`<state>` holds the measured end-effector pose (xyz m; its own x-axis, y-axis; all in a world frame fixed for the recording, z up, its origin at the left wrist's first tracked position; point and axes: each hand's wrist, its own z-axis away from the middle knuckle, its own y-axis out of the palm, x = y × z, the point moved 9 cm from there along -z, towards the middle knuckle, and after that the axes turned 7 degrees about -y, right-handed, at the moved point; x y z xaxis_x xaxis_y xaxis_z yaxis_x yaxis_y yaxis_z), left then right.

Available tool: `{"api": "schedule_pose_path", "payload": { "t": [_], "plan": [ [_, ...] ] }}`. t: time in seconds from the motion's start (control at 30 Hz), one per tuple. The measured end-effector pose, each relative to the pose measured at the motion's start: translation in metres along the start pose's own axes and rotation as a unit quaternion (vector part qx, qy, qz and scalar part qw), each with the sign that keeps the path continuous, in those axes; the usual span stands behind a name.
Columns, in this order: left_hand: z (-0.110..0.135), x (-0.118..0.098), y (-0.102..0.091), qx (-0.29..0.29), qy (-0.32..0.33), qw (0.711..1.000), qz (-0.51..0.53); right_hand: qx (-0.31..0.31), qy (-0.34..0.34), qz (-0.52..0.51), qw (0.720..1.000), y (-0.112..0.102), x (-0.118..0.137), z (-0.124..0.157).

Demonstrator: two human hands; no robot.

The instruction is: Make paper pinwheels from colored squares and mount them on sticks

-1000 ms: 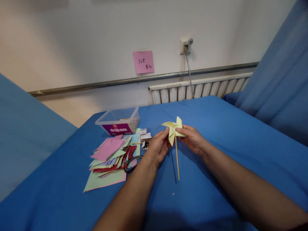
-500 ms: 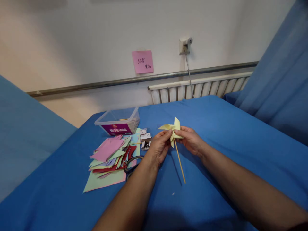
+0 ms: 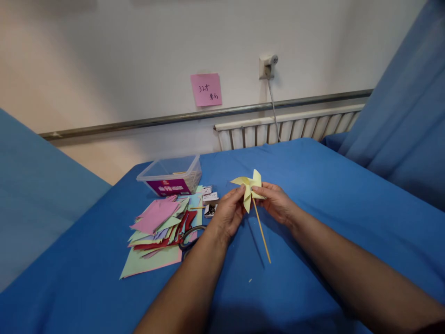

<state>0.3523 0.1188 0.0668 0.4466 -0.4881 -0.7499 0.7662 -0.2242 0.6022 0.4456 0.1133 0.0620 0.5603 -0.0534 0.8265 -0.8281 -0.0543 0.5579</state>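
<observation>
Pinwheel (image 3: 249, 183), yellow: blades (image 3: 257, 177) folded, stick (image 3: 262, 232) toward five o'clock; fingers of our left hand (image 3: 230, 208) and right hand (image 3: 277, 202) clamped on it; fastening finished, we cannot tell.

Left grip (image 3: 230, 212) and right grip (image 3: 276, 200) pinch yellow pinwheel (image 3: 249, 182), stick (image 3: 261, 230) toward half past 5; from pinwheel, paper pile (image 3: 156, 218) 8 o'clock, plastic box (image 3: 172, 187) 9 o'clock, pink note (image 3: 206, 89) 11 o'clock.
</observation>
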Motion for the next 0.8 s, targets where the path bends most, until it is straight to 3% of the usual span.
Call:
{"api": "schedule_pose_path", "payload": {
  "t": [0.13, 0.33, 0.47, 0.8],
  "plan": [
    [-0.001, 0.0, -0.004, -0.023, 0.011, 1.0, -0.01, 0.004, -0.006, 0.014, 1.0, 0.0, 0.0, -0.001],
    [0.0, -0.002, 0.0, -0.009, 0.012, 0.999, -0.04, -0.013, -0.032, 0.042, 0.999, -0.006, -0.001, -0.003],
    [0.002, -0.007, -0.008, -0.058, 0.042, 0.995, -0.073, -0.004, -0.041, 0.058, 0.997, -0.002, -0.001, -0.002],
    [0.002, -0.018, -0.02, -0.097, 0.056, 0.994, 0.0, 0.023, -0.126, 0.195, 0.972, 0.013, 0.008, 0.005]
  ]
}}
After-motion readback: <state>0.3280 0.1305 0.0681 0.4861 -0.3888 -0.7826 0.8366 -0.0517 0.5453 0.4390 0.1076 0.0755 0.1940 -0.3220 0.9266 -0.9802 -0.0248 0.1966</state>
